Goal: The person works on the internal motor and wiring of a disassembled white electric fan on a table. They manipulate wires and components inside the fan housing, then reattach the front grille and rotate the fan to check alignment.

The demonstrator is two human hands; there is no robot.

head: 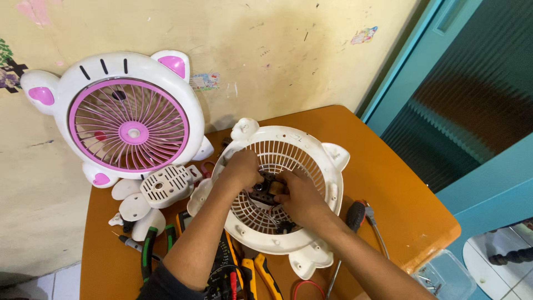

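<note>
A white plastic fan rear housing (288,194) lies flat near the middle of the orange bench (400,183), grille side up. It is round, with a slotted grille, small rounded ears at its far edge and stubby feet at its near edge. At the grille's centre sits a small dark motor block (265,190) with a brass-coloured part showing.

The left hand (240,169) rests on the grille, its fingers curled around the motor block's left side. The right hand (297,194) presses in from the right, fingers clenched against the same block. Both hands grasp it; the exact grip under the fingers is hidden.

The matching white and pink front grille (125,119) stands upright against the wall at the bench's far left corner. A small white perforated cover (165,185) and loose white plastic parts (133,208) lie just before it.

A clear plastic tray (444,275) sits at the bench's near right corner and holds a few small screws (428,280). A black-and-red-handled screwdriver (351,225) lies just right of the housing. Green-handled pliers (149,250) and orange-handled pliers (261,272) lie along the near edge.
</note>
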